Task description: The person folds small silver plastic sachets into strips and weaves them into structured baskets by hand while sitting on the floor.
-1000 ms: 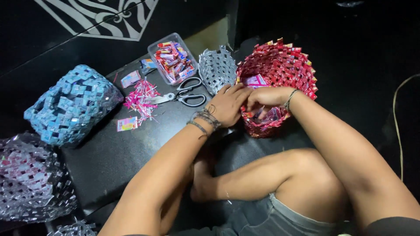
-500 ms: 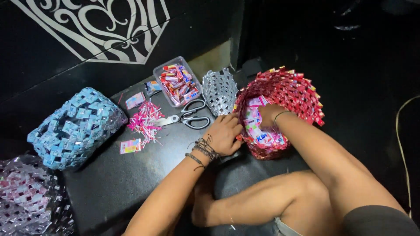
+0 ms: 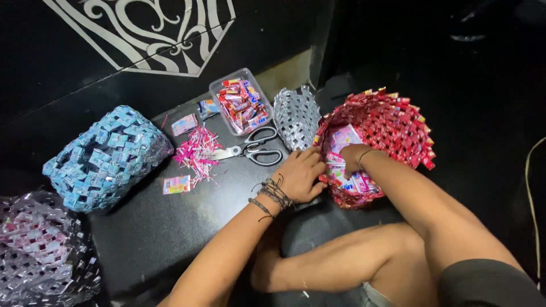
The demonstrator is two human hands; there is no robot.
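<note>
Right hand (image 3: 351,157) inside red basket (image 3: 398,122)

The woven basket (image 3: 392,131) stands at the right of the surface (image 3: 153,227), with the right hand (image 3: 352,156) inside it and the left hand (image 3: 304,175) against its near-left rim. Just left of the basket stands a small woven piece (image 3: 296,116). The scissors (image 3: 256,152) lie in front of the tray of wrappers (image 3: 240,102). Left of the scissors lies a heap of strips (image 3: 196,153). Further left sits a woven bag (image 3: 105,156), and another woven bag (image 3: 40,250) lies at the near-left corner.
</note>
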